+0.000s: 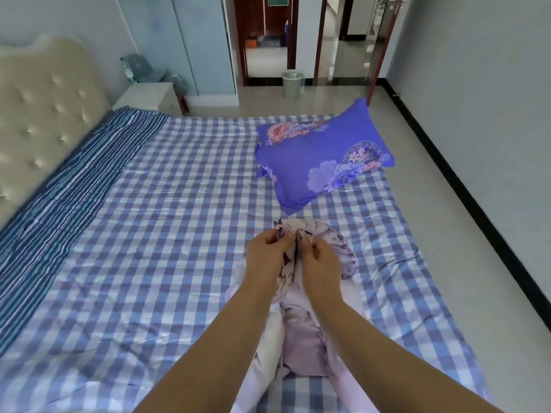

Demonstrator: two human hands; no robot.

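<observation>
Now we hold our two hands close together over the bed (179, 234), in front of us and a little to the right. Our left hand (269, 254) and our right hand (323, 263) both pinch the bunched upper edge of a pale lilac cloth (301, 344) with dark purple flowers, the fingers curled around the folds. The lower part of the cloth lies between our forearms on the blue and white checked sheet and reaches to the near edge of the bed. Just behind the cloth lies a purple pillow (322, 156) with pink and blue flowers, near the right side of the bed. A striped blanket (74, 180) covers the left end, beside the cream headboard (38, 114). A grey bin (292, 84) stands on the floor beyond the bed.
</observation>
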